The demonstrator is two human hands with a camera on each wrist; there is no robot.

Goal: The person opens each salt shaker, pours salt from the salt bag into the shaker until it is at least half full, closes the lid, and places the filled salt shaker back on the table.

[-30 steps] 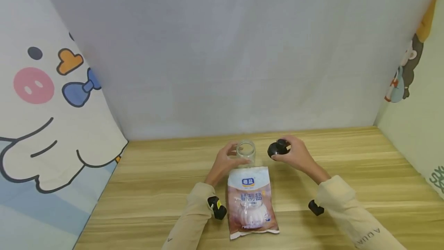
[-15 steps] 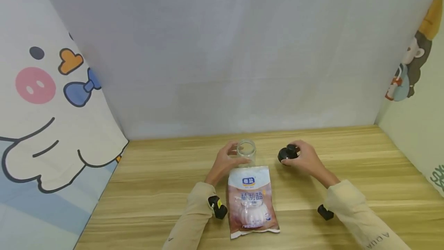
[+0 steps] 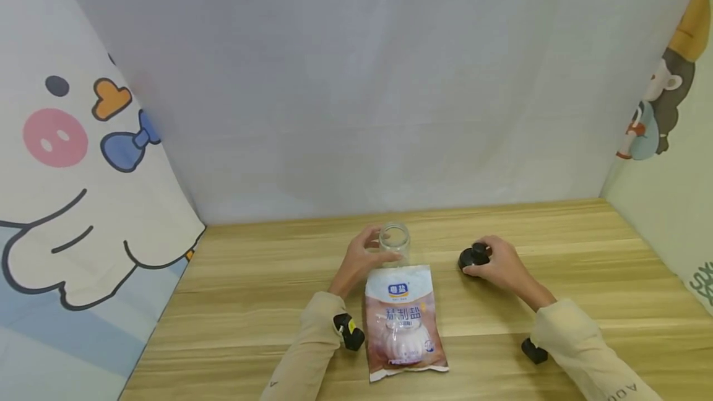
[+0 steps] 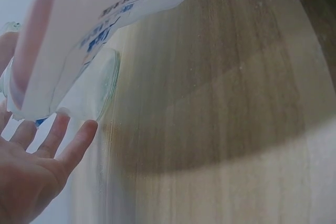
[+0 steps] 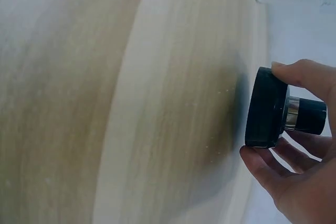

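Lid: to the right of the jar [image 3: 397, 245] and apart from it; the black lid [image 3: 470, 257] is in the right hand, broad face down, knob up, its axis roughly upright.
Lid to surface: judged the governing relation; the broad face is turned to the wood-grain surface [image 3: 250, 302] and very near it. The right wrist view shows the lid's shadow close by; whether the edge touches cannot be confirmed.
Right hand: pinching the lid's rim, thumb on one side, fingers opposite; this hand [image 3: 505, 270] is the nearer to the lid.
Left hand: curved about the left side of the jar, thumb across the front, fingertips on the glass; this hand [image 3: 358, 261] is well apart from the lid.
Jar: clear, upright, mouth uncovered, on the surface.
Packet: lying flat, print up, on the person's side of the jar; the packet [image 3: 403, 333] has its long axis running away from the person, top end toward the jar. The left hand is nearer; neither hand grips it. Contact between packet and jar: cannot tell.
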